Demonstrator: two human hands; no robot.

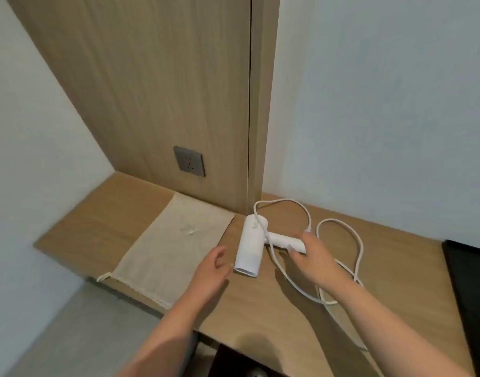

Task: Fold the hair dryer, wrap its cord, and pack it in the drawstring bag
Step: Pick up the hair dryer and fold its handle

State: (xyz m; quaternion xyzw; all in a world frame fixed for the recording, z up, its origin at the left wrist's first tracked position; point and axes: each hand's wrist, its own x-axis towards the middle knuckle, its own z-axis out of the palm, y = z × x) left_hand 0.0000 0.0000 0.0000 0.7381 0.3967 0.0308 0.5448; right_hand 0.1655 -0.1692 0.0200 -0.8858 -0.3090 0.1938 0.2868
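White against the wood: found the hair dryer [249, 246] lying on the counter [260, 308], unfolded, handle jutting right from the barrel at roughly a right angle. Saw its cord [339, 221] sprawled loose in 2 big loops behind and right of the handle, unwrapped. Caught the right hand [312, 259] at the handle's end, thumb on the near side, fingers arched over the far side; blurred, so could not tell whether gripping or only close. Noted the left hand [211, 270] spread and relaxed, holding nothing, just beside the barrel's open mouth. Found the beige drawstring bag [173, 240] flat on the counter just left of the dryer, string end toward the near edge. Spotted 1 grey socket [189, 161] on the wood panel behind, a black object [467, 281] at the far right
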